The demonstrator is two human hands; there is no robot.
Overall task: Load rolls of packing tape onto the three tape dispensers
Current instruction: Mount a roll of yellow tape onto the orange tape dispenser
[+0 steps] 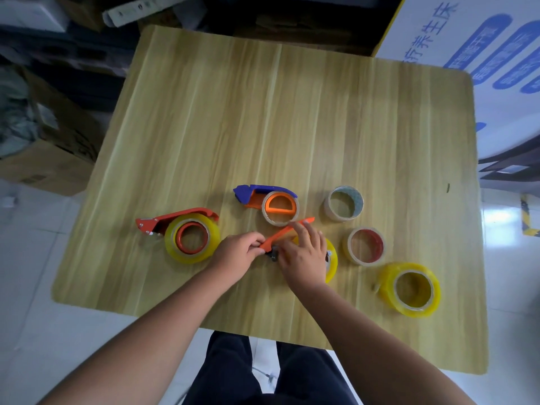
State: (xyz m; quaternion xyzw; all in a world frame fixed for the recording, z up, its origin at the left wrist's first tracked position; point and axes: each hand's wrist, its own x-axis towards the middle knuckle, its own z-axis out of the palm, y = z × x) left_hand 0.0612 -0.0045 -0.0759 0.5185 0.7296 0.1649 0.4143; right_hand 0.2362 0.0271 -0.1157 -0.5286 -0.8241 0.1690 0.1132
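Both hands grip the third orange dispenser (287, 232), left hand (241, 251) at its nose, right hand (305, 254) pressing its yellow roll (331, 260); uneven pressure could seat it crooked.

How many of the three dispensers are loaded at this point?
Two look loaded: the orange dispenser on the left carries a yellow roll, and the blue dispenser a clear one. The third dispenser is in both hands, left hand and right hand, over another yellow roll; whether it is seated is hidden.
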